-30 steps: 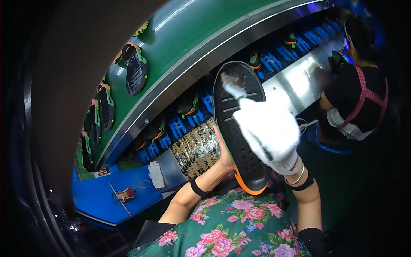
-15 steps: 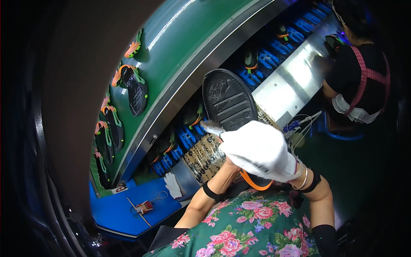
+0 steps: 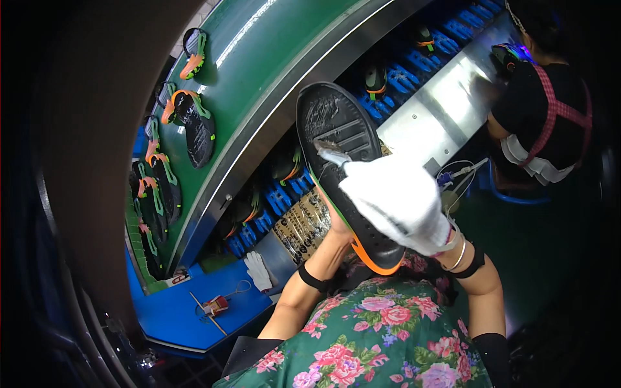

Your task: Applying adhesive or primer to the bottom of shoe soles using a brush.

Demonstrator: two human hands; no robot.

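A black shoe sole point(image 3: 354, 132) with an orange and green edge is held up in front of me, its ribbed face toward me. My bare left hand point(image 3: 337, 218) grips it from beneath and along its left side, with most fingers hidden behind it. My right hand point(image 3: 401, 202), in a white glove, is closed around a small brush point(image 3: 333, 154). The bristles lie against the middle of the sole, where wet, shiny smears show toward the far end. The glove covers part of the sole's near half.
Several black soles with orange and green straps point(image 3: 197, 126) lie on the green belt point(image 3: 259, 77) at left. Shoes sit among blue holders point(image 3: 278, 199) beneath its edge. A white glove point(image 3: 257, 270) lies near the blue table point(image 3: 168, 317). A co-worker point(image 3: 550, 123) sits at far right.
The brush has moved from beside the sole onto its face. The sole has shifted slightly up and left, showing more of its near end. Soles on the belt have shifted.
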